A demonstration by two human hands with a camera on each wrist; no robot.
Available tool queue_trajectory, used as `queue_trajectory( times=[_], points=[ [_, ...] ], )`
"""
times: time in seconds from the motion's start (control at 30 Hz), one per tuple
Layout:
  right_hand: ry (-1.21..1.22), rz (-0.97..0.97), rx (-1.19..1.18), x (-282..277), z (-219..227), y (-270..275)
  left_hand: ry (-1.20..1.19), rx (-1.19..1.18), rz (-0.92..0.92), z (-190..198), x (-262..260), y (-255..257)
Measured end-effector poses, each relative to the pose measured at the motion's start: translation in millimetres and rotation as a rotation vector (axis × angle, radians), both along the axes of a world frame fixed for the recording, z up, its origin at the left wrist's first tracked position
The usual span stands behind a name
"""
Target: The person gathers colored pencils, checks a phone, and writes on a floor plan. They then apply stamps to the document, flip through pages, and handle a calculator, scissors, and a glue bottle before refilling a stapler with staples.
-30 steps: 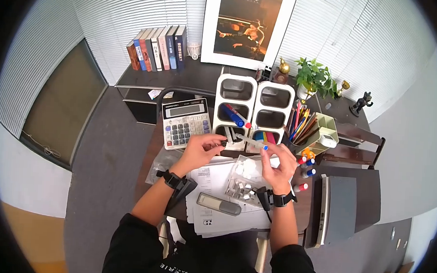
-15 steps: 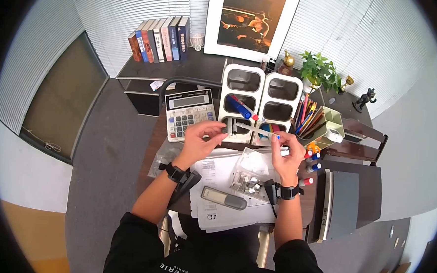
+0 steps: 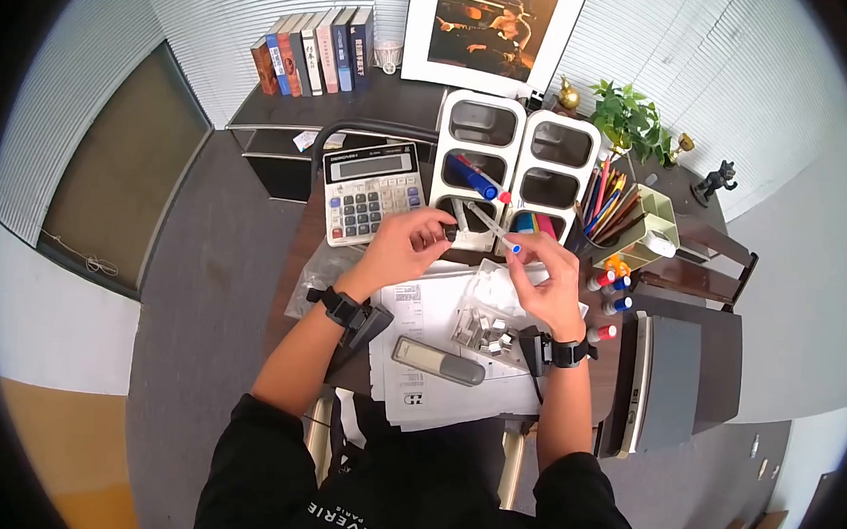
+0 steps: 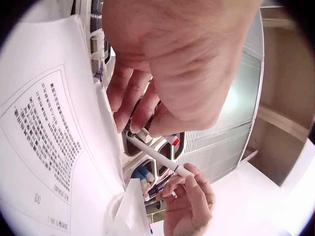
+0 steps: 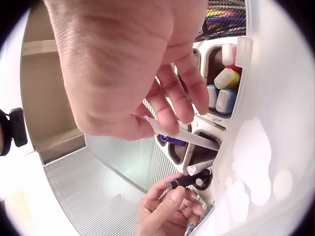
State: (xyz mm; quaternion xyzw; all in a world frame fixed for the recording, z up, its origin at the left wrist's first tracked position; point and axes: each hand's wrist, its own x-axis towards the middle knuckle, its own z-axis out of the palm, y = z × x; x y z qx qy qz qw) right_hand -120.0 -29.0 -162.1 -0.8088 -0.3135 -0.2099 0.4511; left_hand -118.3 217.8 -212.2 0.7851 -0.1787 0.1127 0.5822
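Observation:
My left hand (image 3: 403,249) pinches a short black pen (image 5: 179,182) at the front of the white organizer (image 3: 485,98). Opposite it, my right hand (image 3: 549,283) holds a white pen (image 3: 491,226) between thumb and fingers near its blue end, the other end slanting over the front left compartment. Another white pen (image 5: 201,167) leans in that compartment, beside the black one. Blue and red markers (image 3: 476,179) lie in the compartment behind. In the left wrist view the white pen (image 4: 157,156) spans between both hands; the left fingers hide most of the black pen.
A calculator (image 3: 368,190) stands left of the organizer, a pencil holder (image 3: 592,247) to its right. Papers (image 3: 403,378), a grey device (image 3: 438,361) and a clear box of metal pieces (image 3: 485,333) lie nearer the body. Capped markers (image 3: 618,305) stand at the right.
The white pen has swung from nearly level to a steeper slant, its far end pointing further into the organizer. The head view has tilted down, and both hands remain close to the front compartments.

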Motion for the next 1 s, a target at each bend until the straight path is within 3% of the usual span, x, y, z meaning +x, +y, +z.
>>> queue_trajectory(
  times=[0.33,0.5,0.63,0.7,0.83,1.0],
  points=[
    [0.055,0.044,-0.044,1,0,-2,0.127,-0.050,0.001,0,3,3],
    [0.039,0.020,0.006,2,-4,-2,0.045,-0.017,0.033,-7,6,4],
    [0.033,-0.067,0.238,7,-14,-14,0.048,-0.007,0.004,-2,3,3],
    [0.202,-0.022,0.606,11,-18,-17,0.062,-0.017,0.010,2,1,5],
    [0.186,0.068,0.865,12,-9,-27,0.048,-0.071,-0.018,9,-3,6],
    [0.330,0.181,0.974,14,-2,-34,0.100,-0.257,-0.140,17,-9,1]
  ],
)
